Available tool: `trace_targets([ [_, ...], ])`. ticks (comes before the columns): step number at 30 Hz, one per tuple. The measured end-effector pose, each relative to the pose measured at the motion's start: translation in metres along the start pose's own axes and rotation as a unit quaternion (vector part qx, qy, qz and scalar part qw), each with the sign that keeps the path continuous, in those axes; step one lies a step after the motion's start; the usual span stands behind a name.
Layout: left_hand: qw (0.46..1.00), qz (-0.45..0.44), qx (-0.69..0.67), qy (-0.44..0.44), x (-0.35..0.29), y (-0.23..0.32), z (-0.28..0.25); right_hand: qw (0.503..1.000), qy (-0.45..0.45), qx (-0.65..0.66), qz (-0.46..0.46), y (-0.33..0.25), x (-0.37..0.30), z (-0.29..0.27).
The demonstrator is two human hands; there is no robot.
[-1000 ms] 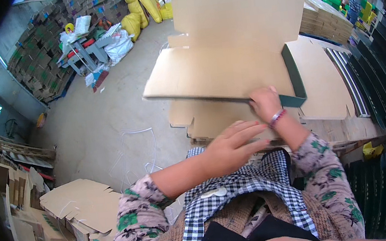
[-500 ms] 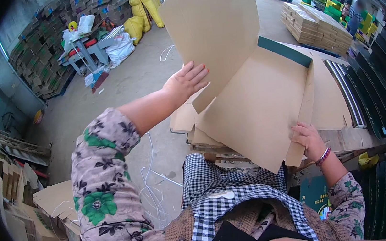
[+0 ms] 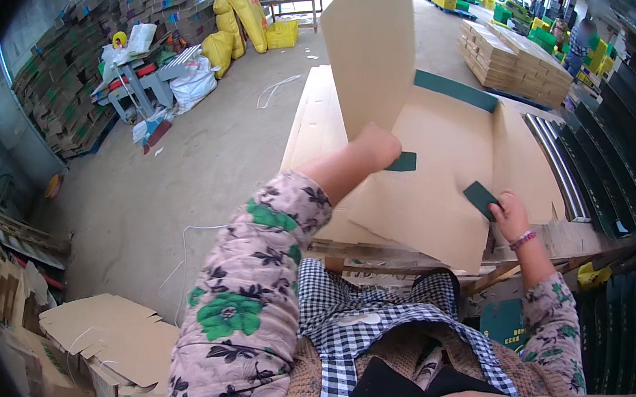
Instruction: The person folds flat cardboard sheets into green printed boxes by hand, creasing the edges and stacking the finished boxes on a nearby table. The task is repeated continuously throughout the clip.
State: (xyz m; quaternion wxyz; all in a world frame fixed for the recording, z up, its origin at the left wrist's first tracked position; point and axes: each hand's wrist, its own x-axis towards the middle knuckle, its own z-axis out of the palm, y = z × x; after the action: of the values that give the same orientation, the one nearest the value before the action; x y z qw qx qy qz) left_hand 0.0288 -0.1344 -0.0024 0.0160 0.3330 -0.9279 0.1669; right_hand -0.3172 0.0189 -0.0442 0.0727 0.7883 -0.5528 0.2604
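A partly folded cardboard box, plain brown inside and dark green outside, lies in front of me on a stack of flat cardboard. Its tall brown lid panel stands up on the left side. My left hand is closed at the foot of that panel, with a small green flap sticking out beside the fingers. On the near right side, my right hand pinches another green flap, turned inward at the corner. The far wall of the box stands up, green side showing.
Dark green folded sheets stand in a row at the right, beside metal rollers. Bundled flat cardboard sits on a pallet beyond, near another person. Open cartons are at lower left, and a loose white strap lies on the floor.
My left hand went from open against the lid panel to closed near its base, moving right. The panel swung right and steeper. Green flaps now show turned inward by both hands.
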Motion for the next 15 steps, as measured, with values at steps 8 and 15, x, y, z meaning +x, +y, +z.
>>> trace_targets([
  [8, 0.982, -0.123, -0.023, 0.144, -0.06, 0.095, -0.009, 0.995, -0.083, -0.031, -0.051, 0.001, -0.006, -0.015],
  [15, 0.978, -0.09, -0.025, 0.186, -0.061, 0.095, 0.011, 0.991, -0.086, -0.037, -0.092, -0.013, 0.002, -0.012],
])
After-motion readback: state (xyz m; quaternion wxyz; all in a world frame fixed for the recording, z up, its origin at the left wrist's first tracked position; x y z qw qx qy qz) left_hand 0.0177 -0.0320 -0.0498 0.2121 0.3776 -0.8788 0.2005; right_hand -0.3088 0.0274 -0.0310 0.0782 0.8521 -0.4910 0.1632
